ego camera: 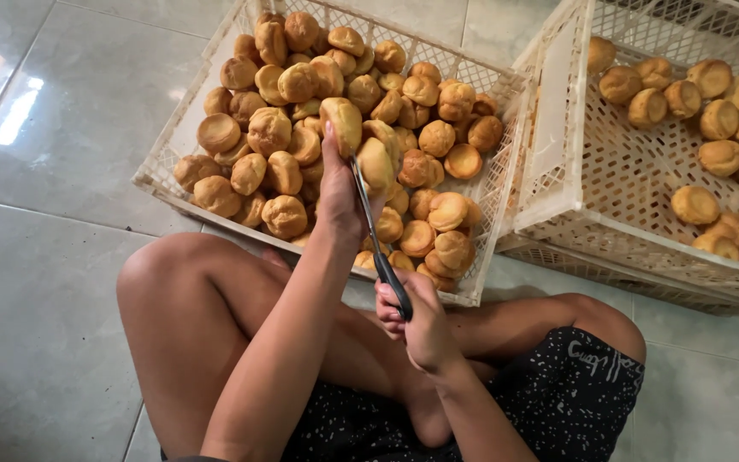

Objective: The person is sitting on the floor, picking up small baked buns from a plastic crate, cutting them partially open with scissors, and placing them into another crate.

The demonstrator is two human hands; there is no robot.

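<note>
My left hand is raised over the left crate and grips a golden cream puff between fingers and thumb. A second puff sits at the hand's right side, touching the thumb. My right hand holds black-handled scissors; the thin blades point up along the left hand toward the held puff. The white plastic lattice crate below is heaped with several round baked puffs.
A second white lattice crate stands tilted at the right, with several puffs lying on its far side. I sit on grey floor tiles, with my bare knees bent in front of the crates.
</note>
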